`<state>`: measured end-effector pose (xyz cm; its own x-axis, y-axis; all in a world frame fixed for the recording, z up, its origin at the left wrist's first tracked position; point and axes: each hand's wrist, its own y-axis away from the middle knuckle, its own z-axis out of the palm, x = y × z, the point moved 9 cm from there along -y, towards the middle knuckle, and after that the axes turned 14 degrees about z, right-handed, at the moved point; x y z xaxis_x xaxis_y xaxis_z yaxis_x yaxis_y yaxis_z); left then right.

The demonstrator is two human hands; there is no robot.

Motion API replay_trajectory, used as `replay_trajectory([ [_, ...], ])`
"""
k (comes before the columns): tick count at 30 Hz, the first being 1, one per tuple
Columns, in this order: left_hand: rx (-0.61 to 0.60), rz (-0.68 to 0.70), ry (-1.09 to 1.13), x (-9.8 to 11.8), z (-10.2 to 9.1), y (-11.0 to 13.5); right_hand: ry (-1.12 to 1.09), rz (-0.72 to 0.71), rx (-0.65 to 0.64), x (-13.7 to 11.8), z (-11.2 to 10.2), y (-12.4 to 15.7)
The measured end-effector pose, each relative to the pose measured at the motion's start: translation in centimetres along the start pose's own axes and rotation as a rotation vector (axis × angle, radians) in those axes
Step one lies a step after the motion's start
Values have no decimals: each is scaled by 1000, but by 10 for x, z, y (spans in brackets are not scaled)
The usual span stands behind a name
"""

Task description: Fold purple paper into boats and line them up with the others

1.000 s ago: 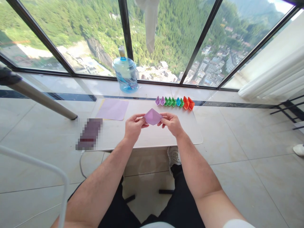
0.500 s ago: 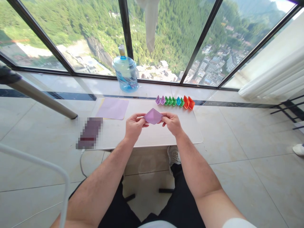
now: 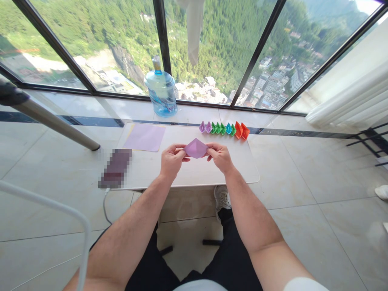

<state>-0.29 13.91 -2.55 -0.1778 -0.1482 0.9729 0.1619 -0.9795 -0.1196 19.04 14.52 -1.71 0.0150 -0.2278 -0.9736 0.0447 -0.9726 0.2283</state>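
Observation:
A folded purple paper piece [image 3: 195,148] is held just above the small white table [image 3: 194,173]. My left hand [image 3: 171,159] pinches its left corner. My right hand [image 3: 220,157] pinches its right corner. Both hands have their fingers closed on the paper. At the table's far edge stands a row of several folded paper boats [image 3: 224,129], purple, green, blue and orange. A flat purple sheet [image 3: 144,137] lies on the table's far left over a yellow sheet.
A blurred dark object [image 3: 115,168] lies at the table's left edge. A large blue water bottle [image 3: 160,90] stands on the window sill. A metal pole [image 3: 51,121] slants at the left. A white rail [image 3: 60,210] curves at lower left. My shoe [image 3: 220,198] shows under the table.
None of note: both hands keep the purple paper in nearly the same place; the view shifted slightly.

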Motion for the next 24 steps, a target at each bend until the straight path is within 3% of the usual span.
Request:
replay_trajectory([
  [13, 12, -22, 17, -4, -2, 0, 29, 16, -79, -3, 6, 3],
  [24, 139, -80, 68, -5, -4, 8, -22, -41, -82, 0, 6, 3],
])
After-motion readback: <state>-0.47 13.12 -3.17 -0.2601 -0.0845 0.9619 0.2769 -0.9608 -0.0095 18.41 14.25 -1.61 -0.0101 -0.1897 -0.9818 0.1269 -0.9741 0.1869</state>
